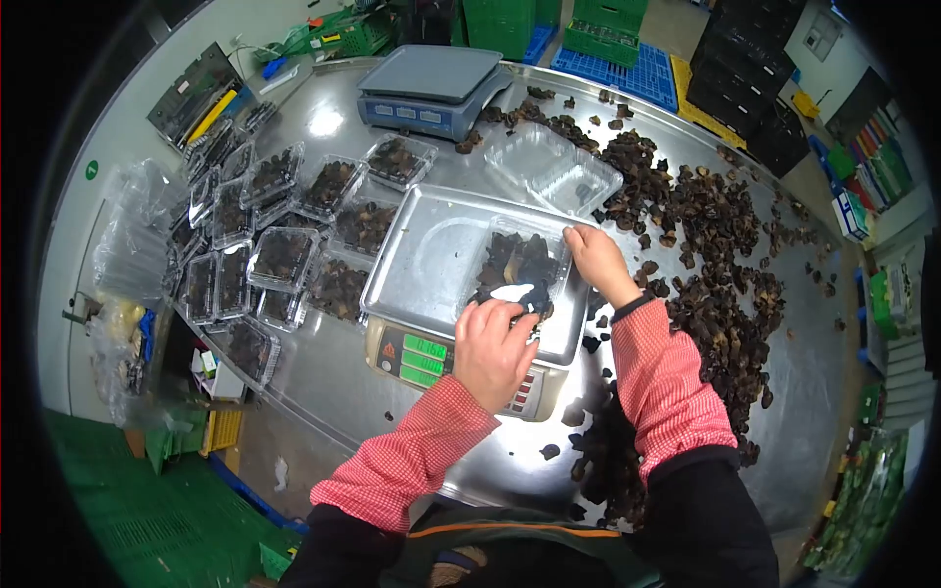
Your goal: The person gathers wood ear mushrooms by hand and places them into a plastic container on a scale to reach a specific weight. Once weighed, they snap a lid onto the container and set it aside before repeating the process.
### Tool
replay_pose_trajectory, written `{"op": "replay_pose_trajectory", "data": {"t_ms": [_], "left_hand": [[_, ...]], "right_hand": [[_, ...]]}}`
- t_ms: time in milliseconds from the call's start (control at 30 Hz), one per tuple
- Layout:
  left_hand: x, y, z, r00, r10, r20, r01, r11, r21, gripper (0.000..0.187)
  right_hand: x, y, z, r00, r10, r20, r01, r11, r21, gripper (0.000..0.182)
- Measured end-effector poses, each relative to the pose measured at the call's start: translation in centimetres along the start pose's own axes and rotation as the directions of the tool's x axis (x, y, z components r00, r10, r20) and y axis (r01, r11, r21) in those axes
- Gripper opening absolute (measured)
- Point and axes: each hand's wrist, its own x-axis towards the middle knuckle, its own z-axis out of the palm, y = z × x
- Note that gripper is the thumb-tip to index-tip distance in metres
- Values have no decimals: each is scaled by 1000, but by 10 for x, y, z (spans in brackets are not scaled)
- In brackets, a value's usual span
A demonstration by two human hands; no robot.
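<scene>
A digital scale (407, 361) with green lit displays carries a metal tray (421, 235). On the tray's right half lies a clear plastic box (490, 257) holding dark dried pieces (527, 263) that look like fungus. My left hand (493, 351) rests at the near edge of the box, its fingers bent over dark pieces; whether it grips any is unclear. With its fingers together, my right hand (600, 263) holds the box's far right corner.
Filled clear boxes (284, 257) are heaped on the left. An empty clear box (554, 169) lies open behind the tray. Loose dark pieces (711, 294) spread over the metal table (804, 392) at right. A second scale (431, 83) stands at the back.
</scene>
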Motion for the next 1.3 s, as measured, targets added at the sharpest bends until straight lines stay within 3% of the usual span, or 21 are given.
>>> {"op": "replay_pose_trajectory", "data": {"t_ms": [67, 100, 200, 233, 267, 333, 367, 467, 500, 633, 700, 767, 867, 900, 1000, 1067, 1133, 1200, 1267, 1300], "left_hand": [[-6, -1, -2, 997, -70, -29, 71, 997, 43, 38], [-8, -2, -8, 994, -111, -19, 112, 992, 55, 41], [-15, -19, -13, 918, -394, -53, 381, 909, -168, 50], [-15, -24, -12, 815, -574, 81, 576, 789, -213, 68], [-13, -29, -11, 679, -706, 202, 711, 563, -422, 72], [-5, -40, -9, 406, -749, 524, 753, -51, -656, 80], [-7, -49, -4, 425, -720, 549, 679, -147, -719, 87], [-18, -62, 1, 493, -696, 522, 639, -117, -760, 84], [-21, -59, -11, 526, -636, 565, 637, -145, -757, 85], [-29, -84, -54, 498, -699, 512, 630, -113, -768, 81], [-32, -111, -69, 523, -609, 596, 587, -249, -770, 77], [-30, -132, -79, 599, -446, 665, 564, -355, -745, 67], [-27, -157, -105, 571, -459, 681, 591, -347, -729, 56], [-25, -168, -112, 620, -441, 648, 533, -369, -761, 49], [-22, -213, -139, 641, -601, 478, 338, -339, -878, 48], [0, -235, -167, 678, -700, 224, 150, -166, -975, 51], [8, -311, -181, 534, -833, 142, 20, -155, -988, 62], [35, -335, -200, 539, -842, 3, -66, -46, -997, 78], [52, -350, -195, 338, -938, 74, 48, -61, -997, 89], [52, -350, -186, 375, -921, 104, 111, -67, -992, 81]], "right_hand": [[-11, -2, -6, 965, 161, 207, -231, 898, 375, 34], [-18, 1, -6, 960, 175, 220, -263, 832, 488, 28], [-33, 7, -8, 912, 230, 340, -408, 586, 700, 16], [-37, 4, -5, 902, 265, 341, -431, 518, 739, 16], [-41, 2, -3, 890, 300, 343, -449, 448, 773, 15], [-44, -3, 7, 896, 326, 302, -423, 419, 803, 13], [-48, -7, 10, 905, 335, 261, -388, 404, 828, 10], [-53, -20, 6, 925, 311, 217, -336, 409, 849, 6], [-52, -15, 4, 929, 279, 241, -342, 408, 847, 6], [-50, -38, -19, 884, 199, 424, -465, 277, 841, 8], [-46, -57, -14, 856, 134, 500, -517, 270, 812, 9], [-41, -85, -2, 837, 74, 542, -535, 321, 781, 11], [-23, -108, 14, 842, -27, 539, -488, 389, 781, 15], [-12, -108, 18, 880, -40, 473, -387, 516, 764, 17], [37, -87, 36, 964, -116, 239, -51, 802, 595, 22], [75, -57, 45, 998, -60, 31, 41, 903, 428, 23], [99, -40, 38, 986, -125, -110, 141, 977, 162, 29], [106, -46, 30, 986, -77, -151, 47, 980, -193, 31], [118, -24, 38, 972, -194, -129, 117, 885, -451, 33], [125, -11, 42, 963, -249, -108, 145, 810, -569, 34]]}}
